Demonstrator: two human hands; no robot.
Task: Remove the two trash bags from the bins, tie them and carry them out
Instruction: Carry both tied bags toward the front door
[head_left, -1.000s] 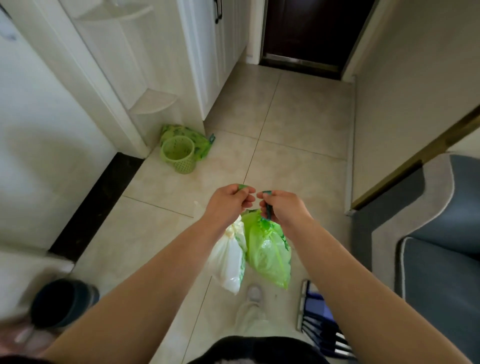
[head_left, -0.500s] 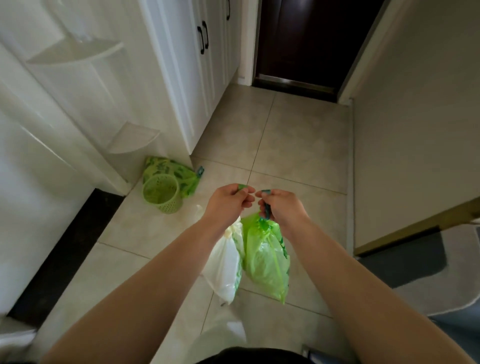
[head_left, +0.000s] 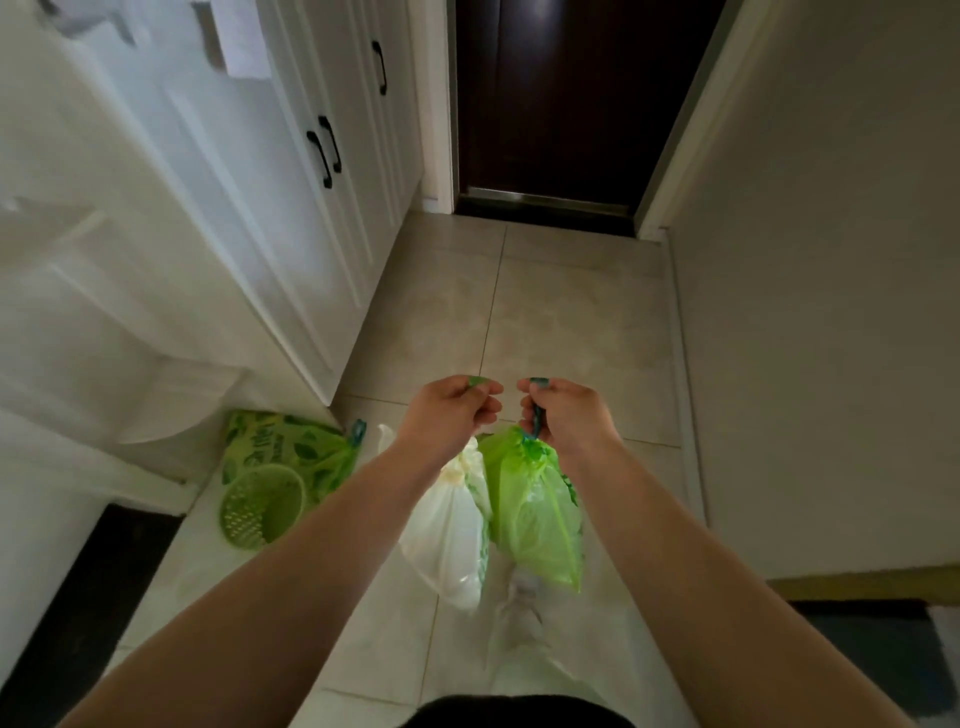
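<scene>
Apparently tied, white bag (head_left: 449, 540) and green bag (head_left: 535, 514) are gripped by left hand (head_left: 449, 410) and right hand (head_left: 563, 413), far door (head_left: 561, 104) not yet reached.

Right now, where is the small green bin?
In the head view, the green bin is on the floor at lower left, at the foot of the white cabinet, a green printed bag right behind it, left of the white trash bag.

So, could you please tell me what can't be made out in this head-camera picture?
All head view:
- Top of the white bag: hidden under the left hand and wrist.
- Contents of the green bag: hidden by its cloudy plastic.
- Print on the green packet: blurred and partly behind the green bin.
- Upper part of the dark door: cut off by the top edge.
</scene>
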